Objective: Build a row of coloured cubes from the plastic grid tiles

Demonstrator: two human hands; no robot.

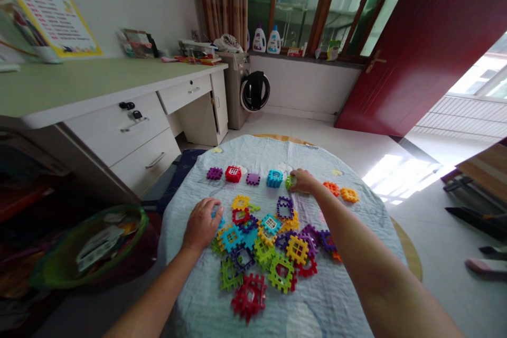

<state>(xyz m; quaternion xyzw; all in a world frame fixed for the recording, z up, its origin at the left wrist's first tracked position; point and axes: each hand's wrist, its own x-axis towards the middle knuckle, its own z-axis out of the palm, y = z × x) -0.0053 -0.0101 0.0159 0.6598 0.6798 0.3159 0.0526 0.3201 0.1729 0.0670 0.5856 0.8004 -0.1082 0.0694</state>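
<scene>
My right hand (304,181) reaches to the back row with its fingers closed on a light-green notched building tile (290,182) on the cloth. To its left in that row are a turquoise stack of tiles (274,178), a light-purple tile (253,179), a red stack (233,174) and a dark-purple tile (214,173). Orange (331,188) and yellow-orange (349,195) tiles lie on the right, beyond my forearm. My left hand (201,224) rests at the pile's left edge, fingers curled around a blue tile (221,223), which they mostly cover. Loose interlocking tiles in many colours, such as a yellow one (297,250), overlap in the pile.
A pale-blue cloth (190,285) covers the round table. A green-rimmed bin (134,211) stands at the left, by a desk with drawers (134,124). Behind are a washing machine (237,90) with its door open and a red door (400,53).
</scene>
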